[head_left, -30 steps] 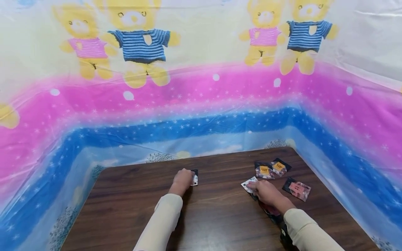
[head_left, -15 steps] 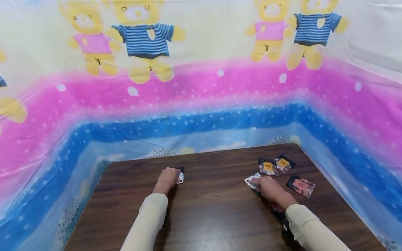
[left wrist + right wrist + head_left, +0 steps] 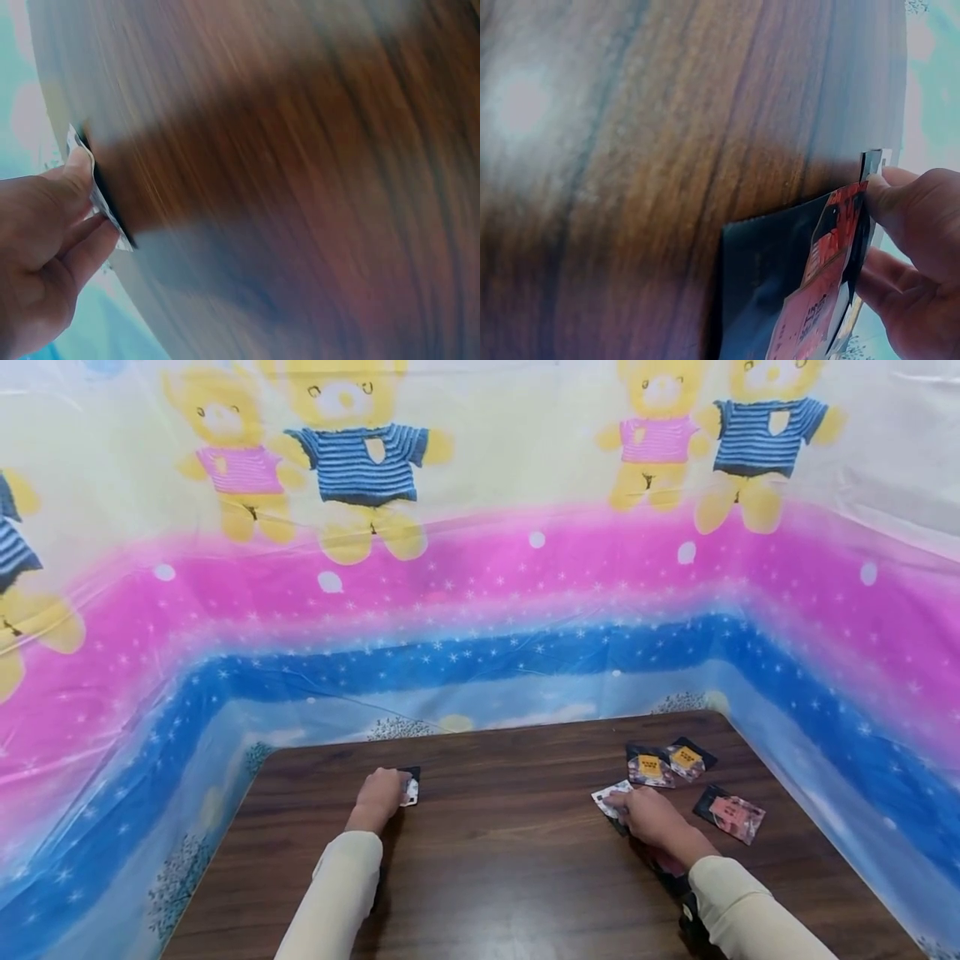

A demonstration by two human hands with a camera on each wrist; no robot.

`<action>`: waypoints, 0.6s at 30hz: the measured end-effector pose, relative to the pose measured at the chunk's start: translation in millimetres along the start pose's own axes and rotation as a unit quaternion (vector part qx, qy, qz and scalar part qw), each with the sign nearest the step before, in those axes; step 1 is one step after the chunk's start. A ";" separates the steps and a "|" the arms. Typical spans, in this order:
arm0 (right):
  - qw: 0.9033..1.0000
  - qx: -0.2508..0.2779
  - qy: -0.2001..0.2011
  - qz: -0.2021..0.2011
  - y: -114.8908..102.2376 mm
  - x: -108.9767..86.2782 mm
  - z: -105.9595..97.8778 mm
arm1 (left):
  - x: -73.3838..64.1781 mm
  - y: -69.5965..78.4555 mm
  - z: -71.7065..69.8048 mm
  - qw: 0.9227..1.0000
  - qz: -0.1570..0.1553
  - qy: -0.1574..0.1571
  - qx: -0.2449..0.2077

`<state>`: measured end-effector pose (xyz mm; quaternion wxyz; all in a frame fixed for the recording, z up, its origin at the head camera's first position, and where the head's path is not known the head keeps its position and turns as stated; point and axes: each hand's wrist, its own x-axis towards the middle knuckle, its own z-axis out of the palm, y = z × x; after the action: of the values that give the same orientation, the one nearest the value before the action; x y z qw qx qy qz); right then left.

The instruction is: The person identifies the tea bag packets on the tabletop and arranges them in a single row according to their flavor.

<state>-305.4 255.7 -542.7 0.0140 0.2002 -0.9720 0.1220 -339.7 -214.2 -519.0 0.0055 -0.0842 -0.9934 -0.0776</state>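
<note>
At the left part of the brown table (image 3: pixel 495 827), my left hand (image 3: pixel 378 795) pinches a small black-and-white packet (image 3: pixel 412 788) between thumb and fingers. The left wrist view has this packet (image 3: pixel 100 191) edge-on, close to the tabletop. Over on the right, my right hand (image 3: pixel 656 817) pinches a similar packet (image 3: pixel 609 797), white at its far end. A black packet with a red-pink label (image 3: pixel 772 277) lies against the right fingers in the right wrist view. Whether the right hand also grips that one I cannot tell, since the hand covers where they meet.
Two black packets with orange labels, a left one (image 3: pixel 649 767) and a right one (image 3: pixel 687 760), lie overlapping at the back right. Nearer the right edge lies a packet with a red-pink label (image 3: pixel 731 814). A printed bear cloth (image 3: pixel 480 577) hangs behind the table.
My left hand has moved left across the table with its packet. The right hand stays at about the same place on the table. The head view has shifted slightly.
</note>
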 end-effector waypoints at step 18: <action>0.999 -0.012 -0.019 0.027 -6.3 1.0 -3.6 | -27.0 -42.1 -11.2 0.997 -0.055 -0.007 -0.047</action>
<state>-303.9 250.6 -537.6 -0.0055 0.1762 -0.9786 0.1065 -320.2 -261.5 -515.0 -0.0099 -0.0297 -0.9918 -0.1241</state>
